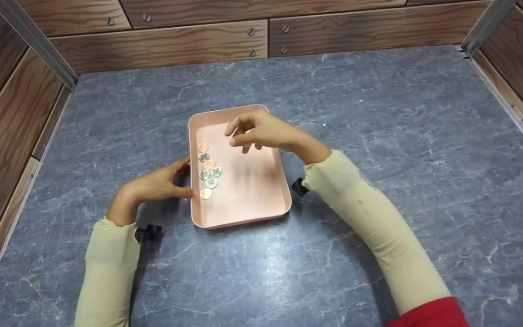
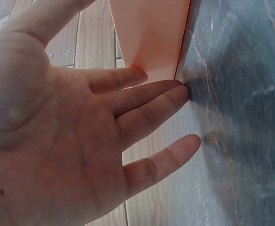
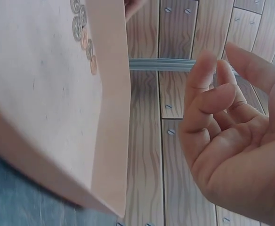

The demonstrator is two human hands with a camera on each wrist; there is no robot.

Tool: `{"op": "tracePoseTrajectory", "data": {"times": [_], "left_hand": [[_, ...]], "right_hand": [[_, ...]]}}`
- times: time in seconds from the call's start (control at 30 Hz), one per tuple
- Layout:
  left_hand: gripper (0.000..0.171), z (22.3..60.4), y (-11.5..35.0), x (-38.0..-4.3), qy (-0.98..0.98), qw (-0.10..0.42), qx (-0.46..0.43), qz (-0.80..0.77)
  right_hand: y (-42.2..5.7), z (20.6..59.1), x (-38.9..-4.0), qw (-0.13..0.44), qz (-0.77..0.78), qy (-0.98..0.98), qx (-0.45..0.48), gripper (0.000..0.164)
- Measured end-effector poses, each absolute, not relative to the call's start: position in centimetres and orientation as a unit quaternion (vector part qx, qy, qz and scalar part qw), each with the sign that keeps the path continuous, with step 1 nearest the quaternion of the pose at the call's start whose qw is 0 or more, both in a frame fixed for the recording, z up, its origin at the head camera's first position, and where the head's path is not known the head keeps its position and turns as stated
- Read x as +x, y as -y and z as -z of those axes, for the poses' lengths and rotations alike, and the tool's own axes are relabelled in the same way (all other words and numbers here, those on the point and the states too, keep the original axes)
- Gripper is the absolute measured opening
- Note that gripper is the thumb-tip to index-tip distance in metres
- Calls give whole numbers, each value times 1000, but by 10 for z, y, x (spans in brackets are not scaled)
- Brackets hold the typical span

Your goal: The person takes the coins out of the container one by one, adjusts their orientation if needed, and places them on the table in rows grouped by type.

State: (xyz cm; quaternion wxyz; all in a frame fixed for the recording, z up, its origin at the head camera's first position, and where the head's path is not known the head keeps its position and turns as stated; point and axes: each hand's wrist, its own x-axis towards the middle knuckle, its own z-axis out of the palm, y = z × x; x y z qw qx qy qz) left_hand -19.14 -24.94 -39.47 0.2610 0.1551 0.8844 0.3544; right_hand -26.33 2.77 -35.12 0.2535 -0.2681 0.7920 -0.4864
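A pink rectangular tray [image 1: 248, 200] lies on the table with several coins [image 1: 211, 182], silver and copper coloured, along the left side of its floor. My left hand [image 1: 159, 184] touches the outside of the tray's left wall with thumb and fingertips, the fingers straight in the left wrist view. Above the tray's upper right part hovers my right hand [image 1: 266, 129], its fingers loosely bent. Nothing shows between those fingers in the right wrist view, where the coins [image 3: 84, 37] sit apart from the hand.
The tray stands on a dark blue marbled tabletop [image 1: 402, 136]. Wood-patterned walls [image 1: 161, 43] with grey metal corner posts [image 1: 39, 45] enclose the back and sides. A small black device [image 1: 149, 233] is strapped at each wrist.
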Motion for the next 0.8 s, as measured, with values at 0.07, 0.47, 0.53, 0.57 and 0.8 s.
{"op": "tracePoseTrajectory", "data": {"times": [0.07, 0.47, 0.53, 0.57, 0.8], "left_hand": [[95, 394, 249, -191, -885, 261, 155, -352], [95, 396, 249, -191, -877, 273, 148, -366], [95, 395, 249, -191, -878, 273, 145, -364], [95, 395, 249, -191, -879, 273, 145, -363], [96, 393, 249, -191, -884, 271, 145, -353]], "right_hand": [[-22, 352, -264, 255, 484, -794, -265, 25], [4, 374, -271, 285, 488, -790, -238, 29], [8, 380, -272, 292, 489, -787, -236, 29], [9, 383, -272, 294, 490, -786, -236, 28], [15, 400, -275, 295, 483, -786, -250, 27]]}}
